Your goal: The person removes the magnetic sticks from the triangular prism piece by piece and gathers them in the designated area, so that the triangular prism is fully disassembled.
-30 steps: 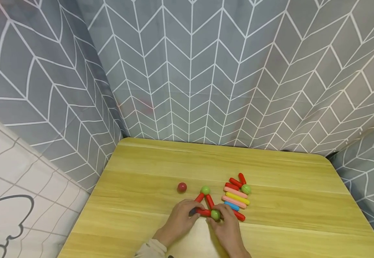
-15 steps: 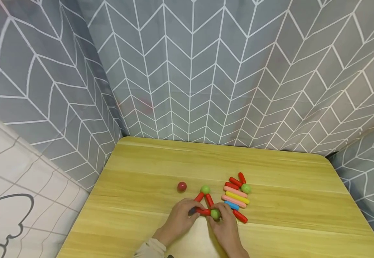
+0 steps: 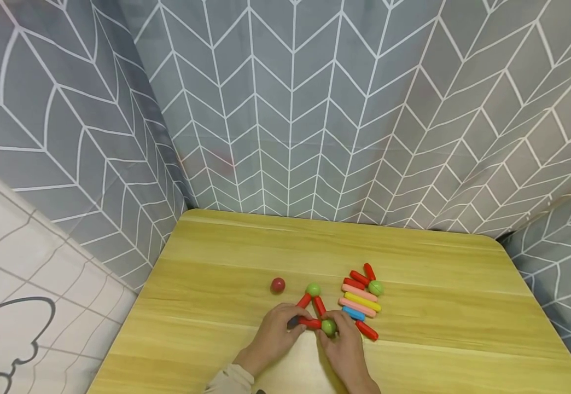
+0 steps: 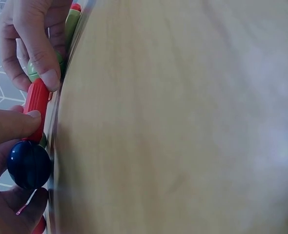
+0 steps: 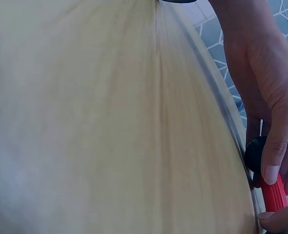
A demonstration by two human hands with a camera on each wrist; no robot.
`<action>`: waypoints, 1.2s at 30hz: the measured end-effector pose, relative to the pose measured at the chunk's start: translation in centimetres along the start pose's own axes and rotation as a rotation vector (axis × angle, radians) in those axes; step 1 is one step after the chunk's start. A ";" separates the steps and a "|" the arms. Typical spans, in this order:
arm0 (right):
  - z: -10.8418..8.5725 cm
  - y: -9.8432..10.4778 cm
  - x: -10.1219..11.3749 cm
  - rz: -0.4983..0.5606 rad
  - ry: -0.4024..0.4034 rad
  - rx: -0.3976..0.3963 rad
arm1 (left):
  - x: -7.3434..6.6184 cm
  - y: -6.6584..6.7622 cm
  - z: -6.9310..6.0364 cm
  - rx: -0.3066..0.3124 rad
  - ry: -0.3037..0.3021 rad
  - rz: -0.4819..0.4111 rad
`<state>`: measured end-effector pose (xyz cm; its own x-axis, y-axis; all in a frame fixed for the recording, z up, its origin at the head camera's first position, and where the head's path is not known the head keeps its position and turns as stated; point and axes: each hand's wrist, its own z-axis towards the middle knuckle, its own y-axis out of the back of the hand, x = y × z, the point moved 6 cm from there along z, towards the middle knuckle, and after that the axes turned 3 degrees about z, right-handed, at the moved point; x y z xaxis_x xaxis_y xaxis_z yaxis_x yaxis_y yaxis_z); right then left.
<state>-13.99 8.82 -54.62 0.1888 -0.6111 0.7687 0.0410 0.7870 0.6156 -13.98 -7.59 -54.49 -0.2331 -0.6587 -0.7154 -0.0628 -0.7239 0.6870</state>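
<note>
My left hand (image 3: 273, 334) pinches a short red rod (image 3: 311, 323), its thumb on the rod beside a dark blue ball (image 4: 30, 165). At the rod's other end my right hand (image 3: 343, 345) has its fingers round a green ball (image 3: 328, 327), with the thumb tip touching the rod. Two more red rods rise from these corners to another green ball (image 3: 313, 290), forming a triangle flat on the table. The left rod (image 3: 304, 301) is partly hidden by my left hand; the right rod (image 3: 319, 306) shows most of its length.
A dark red ball (image 3: 278, 285) lies left of the triangle. To the right are pink, yellow (image 3: 362, 302) and blue (image 3: 353, 313) rods, several red ones and a green ball (image 3: 376, 288). A loose red rod (image 3: 366, 330) lies beside my right hand. Patterned curtains (image 3: 290, 109) border the table.
The loose red rod beside my right hand has shifted slightly right and towards the front. My right hand has moved a little left; the left hand keeps its hold.
</note>
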 end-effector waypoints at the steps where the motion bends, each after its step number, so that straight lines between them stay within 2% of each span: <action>1: 0.0 0.0 0.0 0.001 -0.002 0.002 | 0.0 0.0 0.0 0.001 0.001 -0.001; 18: 0.2 -0.2 0.0 -0.002 -0.052 0.045 | 0.2 0.3 -0.1 -0.005 0.011 -0.021; 29: 0.2 0.0 -0.1 -0.008 -0.055 0.043 | 0.4 0.0 -0.2 -0.001 0.023 -0.034; 36: 0.3 0.1 -0.4 -0.001 -0.086 0.043 | 0.4 0.0 -0.1 0.002 0.027 -0.037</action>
<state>-14.32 9.10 -54.85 0.1042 -0.6181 0.7791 -0.0013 0.7833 0.6216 -13.98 -7.85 -54.74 -0.2040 -0.6365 -0.7438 -0.0726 -0.7478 0.6599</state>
